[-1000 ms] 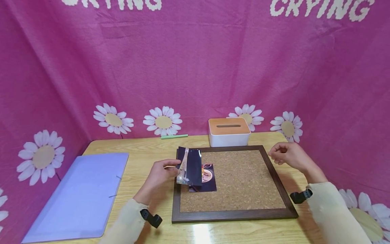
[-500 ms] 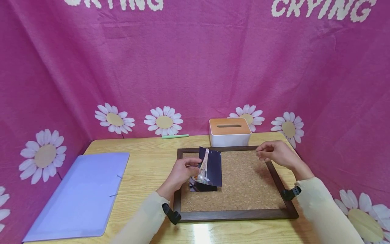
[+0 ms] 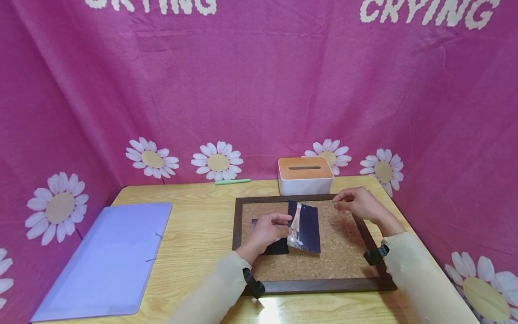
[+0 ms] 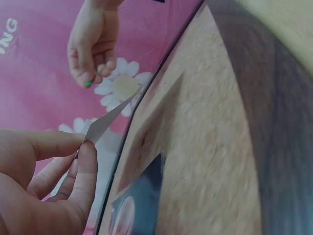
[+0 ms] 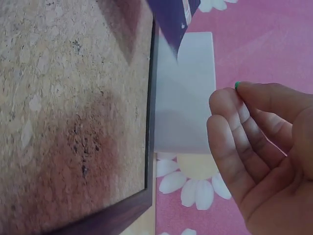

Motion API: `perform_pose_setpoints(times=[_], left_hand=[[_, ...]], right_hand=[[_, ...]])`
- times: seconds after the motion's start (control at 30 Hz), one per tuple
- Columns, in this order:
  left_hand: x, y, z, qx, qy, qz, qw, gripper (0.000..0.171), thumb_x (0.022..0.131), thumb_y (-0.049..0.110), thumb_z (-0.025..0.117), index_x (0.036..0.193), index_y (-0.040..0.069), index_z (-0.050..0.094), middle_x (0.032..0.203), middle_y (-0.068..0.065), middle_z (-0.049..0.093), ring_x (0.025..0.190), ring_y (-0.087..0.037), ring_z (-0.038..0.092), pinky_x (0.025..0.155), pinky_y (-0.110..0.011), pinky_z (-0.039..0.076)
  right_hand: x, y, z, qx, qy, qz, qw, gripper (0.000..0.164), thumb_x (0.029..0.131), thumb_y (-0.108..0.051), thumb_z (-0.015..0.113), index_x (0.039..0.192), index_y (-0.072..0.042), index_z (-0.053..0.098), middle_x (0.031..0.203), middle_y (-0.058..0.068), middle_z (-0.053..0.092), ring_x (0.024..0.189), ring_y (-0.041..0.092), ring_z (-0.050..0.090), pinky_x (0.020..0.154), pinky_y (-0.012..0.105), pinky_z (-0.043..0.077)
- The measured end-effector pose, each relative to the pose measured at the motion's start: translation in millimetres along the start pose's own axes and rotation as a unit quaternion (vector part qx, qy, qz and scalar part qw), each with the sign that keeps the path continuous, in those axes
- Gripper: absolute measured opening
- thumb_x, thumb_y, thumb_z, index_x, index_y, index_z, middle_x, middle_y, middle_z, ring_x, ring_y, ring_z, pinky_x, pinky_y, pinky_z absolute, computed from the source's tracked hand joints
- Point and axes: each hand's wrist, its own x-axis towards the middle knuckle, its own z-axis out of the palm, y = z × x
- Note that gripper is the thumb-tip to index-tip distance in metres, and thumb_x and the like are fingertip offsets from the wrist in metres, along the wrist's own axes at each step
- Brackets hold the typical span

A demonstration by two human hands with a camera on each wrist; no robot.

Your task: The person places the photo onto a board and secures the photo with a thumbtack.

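My left hand (image 3: 269, 230) pinches the left edge of a dark photo print (image 3: 308, 229) showing a lit tower. The print is held tilted above the cork board (image 3: 340, 261), and its shadow falls on the cork in the left wrist view. Under my left hand another photo (image 4: 139, 200) lies on the board, partly covered by the hand and the held print. My right hand (image 3: 356, 204) is raised over the board's far right corner. Between its thumb and finger it pinches a small green thing (image 5: 237, 85), like a pin head, mostly hidden by the fingertips.
The board has a dark wooden frame (image 3: 319, 286). Behind it stands a white tissue box (image 3: 305, 185) with a wooden lid. A pale green stick (image 3: 232, 182) lies near the table's back edge, and a lilac folder (image 3: 105, 261) lies at the left. Pink cloth (image 3: 259, 90) surrounds the table.
My left hand has carried the tower photo rightward across the board, uncovering part of the frame's left side. My right hand has moved left, over the board's far corner.
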Motion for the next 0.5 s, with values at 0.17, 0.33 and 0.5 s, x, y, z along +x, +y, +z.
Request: perform_pose_setpoints(times=[0.17, 0.33, 0.5], left_hand=[[4.9, -4.0, 15.6, 0.004, 0.006, 0.019, 0.9998, 0.035, 0.082, -0.002, 0.074, 0.116, 0.006, 0.073, 0.106, -0.012, 0.068, 0.089, -0.015, 0.065, 0.078, -0.028, 0.056], [11.7, -11.7, 28.0, 0.005, 0.016, 0.034, 0.9993, 0.034, 0.078, -0.006, 0.074, 0.112, 0.001, 0.074, 0.1, -0.014, 0.069, 0.084, -0.012, 0.061, 0.07, -0.022, 0.051], [13.2, -15.2, 33.1, 0.047, 0.022, 0.028, 0.9983, 0.032, 0.078, -0.001, 0.078, 0.109, 0.005, 0.075, 0.1, -0.008, 0.071, 0.086, -0.011, 0.061, 0.071, -0.02, 0.05]], right_hand=[[5.8, 1.8, 4.6, 0.012, -0.01, 0.015, 1.0, 0.017, 0.094, -0.01, 0.065, 0.104, 0.002, 0.072, 0.084, 0.008, 0.072, 0.076, 0.018, 0.066, 0.068, 0.036, 0.058], [8.8, 6.2, 9.2, 0.02, -0.016, 0.035, 0.999, 0.019, 0.096, -0.007, 0.06, 0.107, 0.005, 0.069, 0.085, 0.008, 0.071, 0.075, 0.02, 0.065, 0.07, 0.041, 0.059], [14.0, 10.4, 14.3, 0.018, -0.024, 0.047, 0.998, 0.018, 0.096, -0.006, 0.058, 0.106, 0.004, 0.07, 0.088, 0.01, 0.072, 0.076, 0.02, 0.067, 0.074, 0.042, 0.06]])
